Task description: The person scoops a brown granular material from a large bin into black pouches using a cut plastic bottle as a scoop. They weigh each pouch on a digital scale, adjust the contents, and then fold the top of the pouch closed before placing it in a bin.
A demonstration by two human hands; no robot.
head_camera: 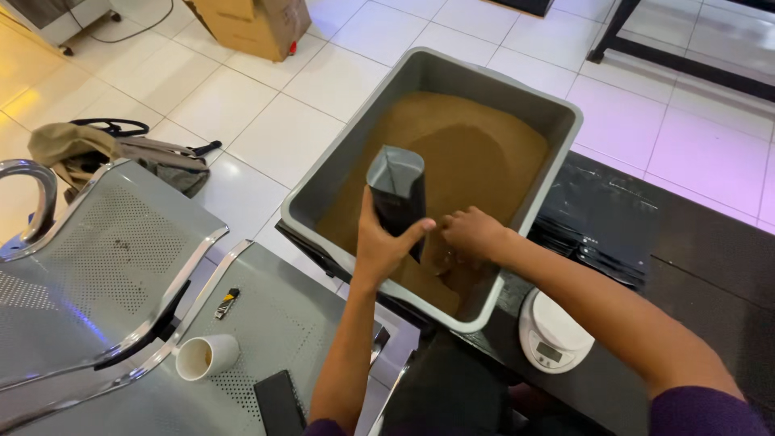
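Two hands | left hand fingers grip pouch | right hand fingers curled in powder

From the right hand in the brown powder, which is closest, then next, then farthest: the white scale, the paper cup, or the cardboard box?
Measured from the right hand:
1. Round white kitchen scale, just below it on the dark table.
2. White paper cup, lower left on the metal bench.
3. Brown cardboard box, top of view on the tiled floor.

Glossy foil pouch, powdery brown contents
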